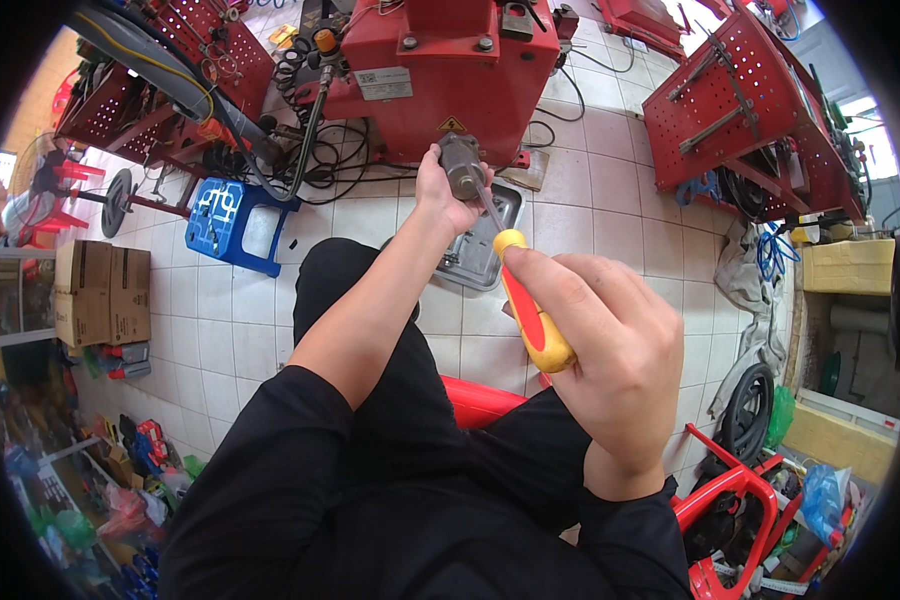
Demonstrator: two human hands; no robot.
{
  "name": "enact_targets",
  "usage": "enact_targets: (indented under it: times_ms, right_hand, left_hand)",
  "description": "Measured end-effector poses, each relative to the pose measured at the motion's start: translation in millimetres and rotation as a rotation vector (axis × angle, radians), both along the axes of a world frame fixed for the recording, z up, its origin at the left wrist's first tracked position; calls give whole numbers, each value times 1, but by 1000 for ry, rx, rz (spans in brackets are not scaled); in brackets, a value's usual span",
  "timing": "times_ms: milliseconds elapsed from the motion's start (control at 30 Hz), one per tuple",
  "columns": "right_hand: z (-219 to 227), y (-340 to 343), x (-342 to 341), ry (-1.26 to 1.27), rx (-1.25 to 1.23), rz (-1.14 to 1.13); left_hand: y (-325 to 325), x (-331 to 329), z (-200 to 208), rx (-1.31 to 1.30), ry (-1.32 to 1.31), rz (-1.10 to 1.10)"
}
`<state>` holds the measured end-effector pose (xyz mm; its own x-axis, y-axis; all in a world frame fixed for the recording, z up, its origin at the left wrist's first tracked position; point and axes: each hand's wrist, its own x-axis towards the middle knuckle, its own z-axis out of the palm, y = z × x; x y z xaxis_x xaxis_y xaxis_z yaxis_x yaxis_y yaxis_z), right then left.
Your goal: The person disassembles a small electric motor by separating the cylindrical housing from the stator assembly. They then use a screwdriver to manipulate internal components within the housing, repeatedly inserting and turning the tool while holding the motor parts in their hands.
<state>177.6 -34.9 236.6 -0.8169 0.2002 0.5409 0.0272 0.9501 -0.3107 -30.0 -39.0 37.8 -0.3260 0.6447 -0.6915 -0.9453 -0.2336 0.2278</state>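
My left hand (438, 190) is wrapped round a grey metal cylindrical part (461, 165), held up in front of the red machine (450, 80). In my right hand (610, 335) is a screwdriver (536, 318) with a yellow and red handle, gripped between thumb and fingers. Its shaft slants up and left, and the tip meets or lies right beside the lower end of the metal part; exact contact is hard to make out. Under the part, a grey metal tray (478, 262) rests on the tiled floor with small metal pieces in it.
A blue plastic stool (232, 222) stands left of the tray. Black hoses and cables (345, 160) lie around the machine's base. Red perforated tool racks (745, 120) stand at both sides. Cardboard boxes (102, 290) are at far left, and a red plastic chair (735, 500) sits at lower right.
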Motion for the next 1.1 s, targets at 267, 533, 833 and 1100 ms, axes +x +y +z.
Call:
enact_targets:
  times_ms: [267,533,833,1100]
  right_hand:
    - [1,-1,-1,1,-21,-8]
    - [7,-3,-1,7,-133,-47]
    - [5,0,1,-22,-73,13]
    - [1,0,-3,34,-100,21]
  left_hand:
    - [3,0,-2,-26,-3,13]
    - [0,-1,-2,8,5,-22]
    - [1,2,3,-18,14,-6]
    - [0,2,4,-36,15,-19]
